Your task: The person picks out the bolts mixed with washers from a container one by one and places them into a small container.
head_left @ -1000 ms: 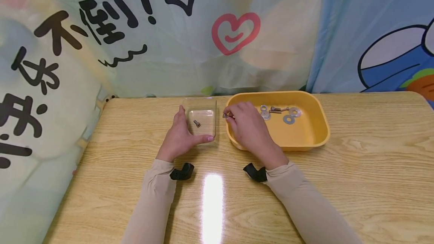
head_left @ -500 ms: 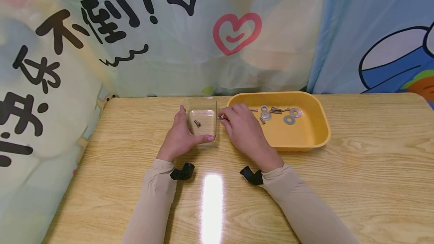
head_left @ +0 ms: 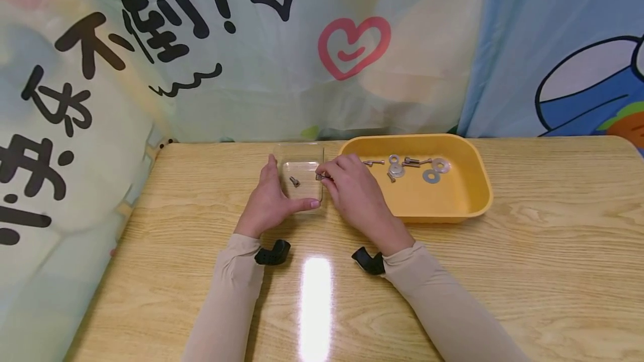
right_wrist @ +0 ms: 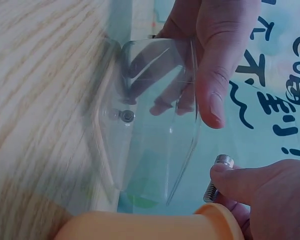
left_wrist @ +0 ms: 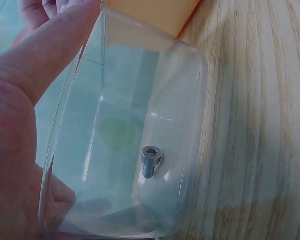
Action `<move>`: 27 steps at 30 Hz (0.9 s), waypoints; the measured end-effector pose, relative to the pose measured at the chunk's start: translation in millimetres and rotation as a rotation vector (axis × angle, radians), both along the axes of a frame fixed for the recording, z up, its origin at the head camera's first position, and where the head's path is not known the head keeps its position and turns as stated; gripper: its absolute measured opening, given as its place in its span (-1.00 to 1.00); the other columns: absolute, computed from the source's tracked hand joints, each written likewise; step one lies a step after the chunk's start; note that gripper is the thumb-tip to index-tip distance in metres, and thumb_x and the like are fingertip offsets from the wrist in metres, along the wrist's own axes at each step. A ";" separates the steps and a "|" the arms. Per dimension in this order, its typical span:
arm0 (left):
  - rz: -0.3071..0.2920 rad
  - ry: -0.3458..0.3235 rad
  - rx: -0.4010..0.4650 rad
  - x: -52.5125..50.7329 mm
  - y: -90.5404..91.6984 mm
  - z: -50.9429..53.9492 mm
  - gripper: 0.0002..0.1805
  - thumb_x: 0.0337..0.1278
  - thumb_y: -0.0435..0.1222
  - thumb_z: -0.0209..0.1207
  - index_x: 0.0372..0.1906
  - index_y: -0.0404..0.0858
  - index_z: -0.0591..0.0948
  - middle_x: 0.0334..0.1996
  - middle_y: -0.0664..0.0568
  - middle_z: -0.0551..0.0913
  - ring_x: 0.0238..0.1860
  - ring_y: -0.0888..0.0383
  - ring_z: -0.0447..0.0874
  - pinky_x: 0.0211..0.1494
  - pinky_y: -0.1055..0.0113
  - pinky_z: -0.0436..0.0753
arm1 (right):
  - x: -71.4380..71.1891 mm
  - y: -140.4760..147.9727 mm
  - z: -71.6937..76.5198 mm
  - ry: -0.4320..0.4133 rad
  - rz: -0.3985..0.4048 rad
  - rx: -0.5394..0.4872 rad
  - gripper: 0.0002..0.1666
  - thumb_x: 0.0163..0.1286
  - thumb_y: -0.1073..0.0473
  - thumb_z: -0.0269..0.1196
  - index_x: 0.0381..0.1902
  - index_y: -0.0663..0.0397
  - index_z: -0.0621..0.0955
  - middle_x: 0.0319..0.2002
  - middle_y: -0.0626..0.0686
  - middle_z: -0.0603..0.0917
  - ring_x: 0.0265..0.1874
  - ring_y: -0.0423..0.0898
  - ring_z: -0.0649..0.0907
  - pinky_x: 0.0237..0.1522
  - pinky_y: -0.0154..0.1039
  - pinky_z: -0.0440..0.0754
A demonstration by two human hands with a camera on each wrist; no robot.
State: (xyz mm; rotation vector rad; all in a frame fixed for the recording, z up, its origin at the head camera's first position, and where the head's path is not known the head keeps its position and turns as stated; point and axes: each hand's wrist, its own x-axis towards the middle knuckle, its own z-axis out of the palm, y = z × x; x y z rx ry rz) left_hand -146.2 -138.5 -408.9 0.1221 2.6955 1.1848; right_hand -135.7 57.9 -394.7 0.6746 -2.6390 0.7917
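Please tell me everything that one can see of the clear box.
The clear box is colourless and transparent, perhaps plastic, with thin smooth walls, rounded corners and an open top. It appears to stand upright on the wooden table, left of the yellow tray. The left hand grips it, thumb along the near side. One metal bolt lies on its floor. Near its right side, the right hand pinches another bolt.
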 end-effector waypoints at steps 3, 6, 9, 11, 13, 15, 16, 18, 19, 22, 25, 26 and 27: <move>-0.001 -0.003 -0.002 0.3 0.3 0.5 0.56 -0.24 0.20 0.55 0.60 -0.34 -0.29 0.60 -0.21 -0.11 0.48 -0.18 0.18 0.44 -0.01 0.31 | -0.4 -0.8 -1.7 0.003 0.010 -0.002 -0.88 0.43 0.27 0.30 -0.12 0.12 0.72 -0.19 0.10 0.68 -0.13 0.09 0.55 -0.02 -0.02 0.53; -0.001 -0.008 -0.009 0.6 0.5 0.6 0.56 -0.24 0.20 0.55 0.60 -0.34 -0.30 0.60 -0.20 -0.12 0.49 -0.17 0.16 0.45 0.00 0.30 | -0.7 -1.9 -3.0 0.003 0.015 0.011 -0.88 0.43 0.27 0.29 -0.11 0.11 0.72 -0.18 0.10 0.68 -0.12 0.10 0.56 0.00 0.01 0.52; -0.002 -0.005 -0.010 0.3 0.5 0.3 0.56 -0.24 0.19 0.55 0.60 -0.34 -0.30 0.60 -0.21 -0.12 0.49 -0.18 0.16 0.45 -0.01 0.30 | -0.6 -2.9 -3.1 0.001 0.013 0.026 -0.88 0.43 0.26 0.30 -0.12 0.10 0.72 -0.19 0.09 0.68 -0.13 0.10 0.56 0.00 0.02 0.51; -0.003 -0.002 -0.010 0.2 0.4 0.2 0.56 -0.24 0.19 0.55 0.60 -0.34 -0.29 0.60 -0.21 -0.11 0.49 -0.18 0.17 0.45 -0.01 0.30 | -0.5 -3.6 -3.0 0.001 0.013 0.028 -0.87 0.43 0.25 0.30 -0.12 0.09 0.73 -0.19 0.08 0.68 -0.13 0.10 0.56 -0.01 0.02 0.51; -0.005 0.002 -0.006 -0.2 0.3 0.1 0.56 -0.24 0.19 0.55 0.60 -0.35 -0.29 0.60 -0.22 -0.11 0.49 -0.18 0.16 0.45 -0.02 0.30 | -0.6 -4.4 -2.6 0.005 0.018 0.026 -0.88 0.43 0.25 0.30 -0.13 0.08 0.74 -0.20 0.07 0.68 -0.14 0.09 0.56 -0.02 0.02 0.51; -0.003 0.002 -0.003 -0.2 0.4 0.3 0.56 -0.24 0.18 0.55 0.60 -0.35 -0.29 0.60 -0.21 -0.11 0.49 -0.18 0.16 0.45 -0.01 0.30 | -0.9 -5.2 -2.5 0.012 0.023 0.026 -0.88 0.42 0.24 0.31 -0.13 0.06 0.74 -0.19 0.06 0.68 -0.14 0.09 0.57 -0.03 0.02 0.51; -0.005 0.002 -0.003 -0.2 0.3 0.5 0.56 -0.24 0.18 0.55 0.60 -0.35 -0.29 0.60 -0.22 -0.11 0.49 -0.18 0.15 0.45 -0.01 0.29 | -1.1 -5.7 -2.6 0.014 0.027 0.026 -0.88 0.42 0.24 0.31 -0.13 0.06 0.74 -0.19 0.05 0.68 -0.14 0.09 0.57 -0.04 0.02 0.51; -0.007 0.002 -0.003 -0.1 0.3 0.9 0.56 -0.23 0.18 0.55 0.60 -0.35 -0.29 0.60 -0.22 -0.12 0.49 -0.19 0.15 0.45 -0.02 0.29 | -1.3 -6.3 -2.5 0.015 0.031 0.028 -0.88 0.41 0.25 0.32 -0.13 0.05 0.75 -0.20 0.05 0.68 -0.15 0.08 0.56 -0.06 0.01 0.51; -0.008 0.000 -0.003 0.0 0.3 1.1 0.56 -0.23 0.18 0.55 0.60 -0.35 -0.29 0.60 -0.22 -0.12 0.50 -0.19 0.14 0.46 -0.02 0.28 | -1.3 -6.6 -2.5 0.014 0.032 0.031 -0.87 0.41 0.25 0.32 -0.13 0.05 0.75 -0.21 0.04 0.67 -0.15 0.08 0.56 -0.07 0.01 0.51; -0.010 -0.003 -0.009 0.1 0.1 1.1 0.56 -0.23 0.19 0.55 0.60 -0.35 -0.30 0.60 -0.22 -0.13 0.50 -0.19 0.13 0.46 -0.02 0.28 | -1.5 -7.3 -2.8 0.002 0.036 0.043 -0.86 0.41 0.25 0.32 -0.11 0.03 0.76 -0.21 0.03 0.67 -0.15 0.07 0.56 -0.08 0.00 0.51; -0.008 -0.004 -0.012 0.4 -0.2 0.7 0.55 -0.22 0.19 0.55 0.60 -0.34 -0.30 0.60 -0.21 -0.13 0.50 -0.19 0.12 0.46 -0.02 0.28 | -2.0 -8.1 -3.4 -0.005 0.041 0.063 -0.86 0.41 0.25 0.32 -0.12 0.02 0.76 -0.20 0.03 0.68 -0.12 0.07 0.56 -0.05 0.01 0.51; -0.006 -0.004 -0.014 0.4 -0.2 0.6 0.55 -0.23 0.19 0.55 0.60 -0.33 -0.30 0.60 -0.21 -0.12 0.50 -0.19 0.12 0.46 -0.02 0.28 | -2.3 -8.4 -3.9 -0.006 0.043 0.070 -0.86 0.41 0.25 0.32 -0.13 0.02 0.76 -0.20 0.03 0.68 -0.10 0.07 0.56 -0.04 0.01 0.51; -0.006 -0.004 -0.017 0.3 -0.2 0.3 0.55 -0.23 0.19 0.55 0.60 -0.33 -0.30 0.60 -0.21 -0.12 0.50 -0.19 0.13 0.45 -0.02 0.29 | -2.3 -8.5 -4.4 -0.007 0.046 0.076 -0.87 0.41 0.26 0.32 -0.13 0.01 0.76 -0.20 0.03 0.68 -0.09 0.07 0.56 -0.03 0.01 0.50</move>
